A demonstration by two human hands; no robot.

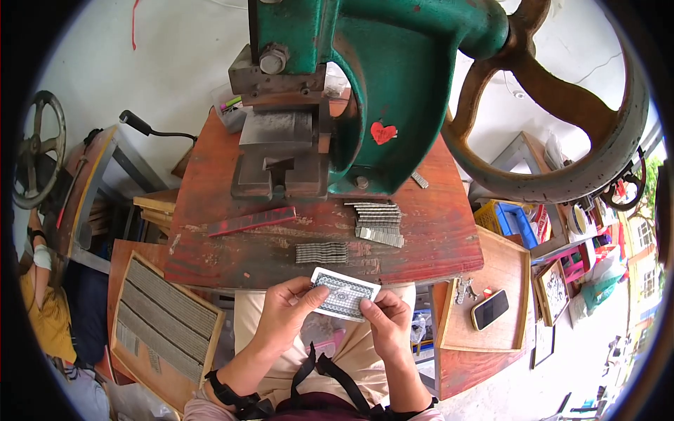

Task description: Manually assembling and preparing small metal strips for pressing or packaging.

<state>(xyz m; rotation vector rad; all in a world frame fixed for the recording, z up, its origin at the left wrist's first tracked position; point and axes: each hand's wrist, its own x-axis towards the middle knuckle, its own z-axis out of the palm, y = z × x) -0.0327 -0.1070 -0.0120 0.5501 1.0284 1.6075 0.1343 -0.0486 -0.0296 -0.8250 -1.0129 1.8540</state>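
Observation:
A playing card (344, 295) with a dark patterned back and white border is held over my lap, just off the table's front edge. My left hand (291, 309) pinches its left end with the thumb on top. At the right end my right hand (387, 319) grips it the same way. Whether it is one card or a thin stack I cannot tell. On the table beyond lie a row of small grey metal strips (321, 252), a stack of similar strips (377, 223) and a worn red bar (253, 221).
A green press (400, 91) with a large handwheel (547, 175) stands on the red wooden table (435, 245). To the left, a wooden tray (210, 330) holds rows of metal strips. At right, a phone (490, 310) and keys (464, 289) lie in another tray (484, 340). A person's arm (40, 266) shows far left.

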